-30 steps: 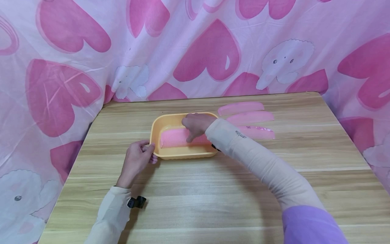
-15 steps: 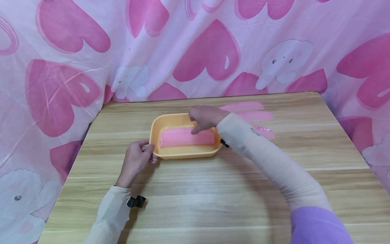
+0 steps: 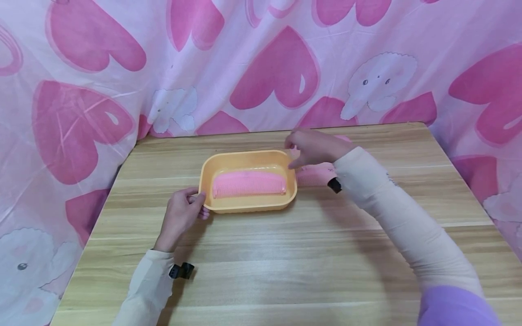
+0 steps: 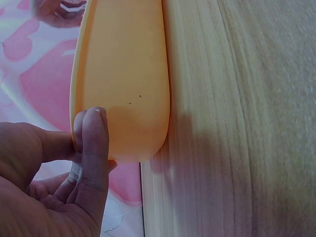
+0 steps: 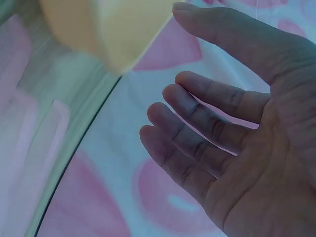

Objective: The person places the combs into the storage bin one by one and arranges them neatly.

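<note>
Bench (image 3: 285, 253) fills lower frame. Orange tray (image 3: 248, 206) at centre, pink comb (image 3: 248, 184) lying inside. Left hand (image 3: 181, 216) pinching tray's left rim. Right hand (image 3: 316, 147) hovering right of tray over loose combs (image 3: 316, 175), fingers relaxed, holding nothing.

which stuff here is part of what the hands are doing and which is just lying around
In use:
- orange tray, left hand grips its rim
- pink comb inside the tray
- pink combs on the table, right hand open over them

Just there:
- wooden table
- heart-print cloth behind
</note>
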Tool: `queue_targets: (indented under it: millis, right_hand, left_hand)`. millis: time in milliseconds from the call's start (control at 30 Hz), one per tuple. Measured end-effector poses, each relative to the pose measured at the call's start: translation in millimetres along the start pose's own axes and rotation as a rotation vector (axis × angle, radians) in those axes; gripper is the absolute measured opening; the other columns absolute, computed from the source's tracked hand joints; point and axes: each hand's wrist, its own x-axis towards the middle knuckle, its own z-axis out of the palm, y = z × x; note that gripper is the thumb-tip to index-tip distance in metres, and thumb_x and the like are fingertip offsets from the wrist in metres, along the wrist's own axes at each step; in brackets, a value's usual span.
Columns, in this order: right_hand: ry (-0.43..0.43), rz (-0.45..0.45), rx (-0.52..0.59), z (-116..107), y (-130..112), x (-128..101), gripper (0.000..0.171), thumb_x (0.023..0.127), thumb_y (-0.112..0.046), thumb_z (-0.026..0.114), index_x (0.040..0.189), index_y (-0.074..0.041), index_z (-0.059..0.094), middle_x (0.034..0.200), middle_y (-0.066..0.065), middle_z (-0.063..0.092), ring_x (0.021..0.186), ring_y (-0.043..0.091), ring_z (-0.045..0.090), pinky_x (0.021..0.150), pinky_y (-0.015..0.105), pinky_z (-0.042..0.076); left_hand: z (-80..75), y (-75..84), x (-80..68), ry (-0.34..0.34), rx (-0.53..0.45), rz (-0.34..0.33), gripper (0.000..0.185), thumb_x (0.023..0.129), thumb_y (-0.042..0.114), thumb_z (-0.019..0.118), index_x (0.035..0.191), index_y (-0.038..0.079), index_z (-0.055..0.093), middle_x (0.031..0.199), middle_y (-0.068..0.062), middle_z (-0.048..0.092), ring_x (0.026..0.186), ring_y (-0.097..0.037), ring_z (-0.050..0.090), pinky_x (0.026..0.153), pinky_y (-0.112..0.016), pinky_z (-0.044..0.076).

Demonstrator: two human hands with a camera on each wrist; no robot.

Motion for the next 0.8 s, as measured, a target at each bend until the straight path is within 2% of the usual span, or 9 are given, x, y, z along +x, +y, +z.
queue_targets:
  millis: [100,167,467,800]
  right_hand:
    - [0.013,0.054,-0.004,-1.6,10.7,-13.9,0.054,0.081,-0.019,0.087,0.126,0.004,0.065,0.124,0.016,0.065,0.111,0.031,0.062,0.096,0.047,0.056]
    - [0.026,0.067,-0.010,-1.4,19.1,-22.1,0.054,0.081,-0.017,0.086,0.126,0.005,0.065,0.124,0.017,0.064,0.112,0.034,0.062,0.096,0.049,0.055]
    - [0.074,0.083,-0.032,5.2,56.5,-53.2,0.051,0.079,-0.015,0.086,0.119,0.009,0.066,0.120,0.021,0.065,0.109,0.038,0.062,0.096,0.052,0.053]
    - [0.048,0.127,0.005,19.9,85.8,-71.9,0.055,0.078,-0.015,0.087,0.122,0.011,0.065,0.124,0.024,0.065,0.114,0.042,0.061,0.098,0.055,0.052]
  left_hand:
    - [-0.2,-0.1,-0.1,-0.001,-0.004,0.000,0.039,0.105,0.013,0.053,0.136,-0.010,0.055,0.076,-0.012,0.071,0.061,-0.016,0.069,0.061,-0.033,0.064]
    - [-0.4,0.0,-0.3,0.000,-0.009,0.004,0.038,0.105,0.012,0.053,0.136,-0.010,0.055,0.076,-0.012,0.071,0.061,-0.016,0.069,0.061,-0.033,0.064]
    - [-0.5,0.1,-0.6,0.000,-0.001,0.031,0.038,0.105,0.012,0.053,0.135,-0.011,0.055,0.076,-0.013,0.071,0.061,-0.016,0.069,0.060,-0.031,0.063]
    - [-0.6,1.0,-1.4,0.000,0.005,0.024,0.038,0.105,0.012,0.052,0.135,-0.010,0.055,0.076,-0.013,0.071,0.061,-0.016,0.069,0.061,-0.032,0.064]
